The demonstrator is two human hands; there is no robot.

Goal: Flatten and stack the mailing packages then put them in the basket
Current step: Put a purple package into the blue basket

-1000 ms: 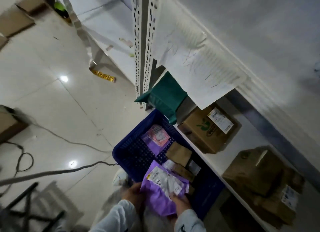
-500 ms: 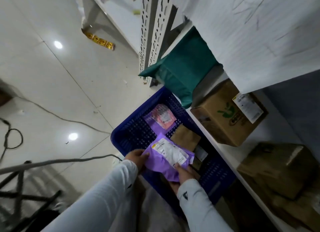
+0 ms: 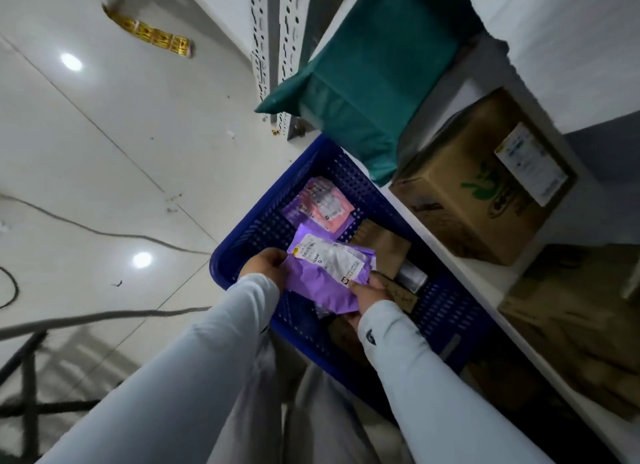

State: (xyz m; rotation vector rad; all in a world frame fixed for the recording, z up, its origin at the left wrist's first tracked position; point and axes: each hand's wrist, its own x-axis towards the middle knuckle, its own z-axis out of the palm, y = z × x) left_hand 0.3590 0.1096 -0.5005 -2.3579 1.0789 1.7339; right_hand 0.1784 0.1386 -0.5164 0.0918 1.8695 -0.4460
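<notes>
A purple mailing package (image 3: pixel 322 283) with a white label is held over the blue perforated basket (image 3: pixel 263 224) on the floor. My left hand (image 3: pixel 266 264) grips its left edge and my right hand (image 3: pixel 369 292) grips its right lower corner. Deeper in the basket lie a purple and pink mailer (image 3: pixel 320 205), a brown paper package (image 3: pixel 382 245) and other small parcels, partly hidden by the one I hold.
A white shelf (image 3: pixel 485 283) runs along the right with a green mailer bag (image 3: pixel 367 76) overhanging the basket and cardboard boxes (image 3: pixel 485 183) beside it. Cables (image 3: pixel 104 233) cross the tiled floor at left. A yellow strip (image 3: pixel 152 36) lies far back.
Both arms have stretched forward and carried the purple package further over the basket. The view has tilted down and closer to the basket.
</notes>
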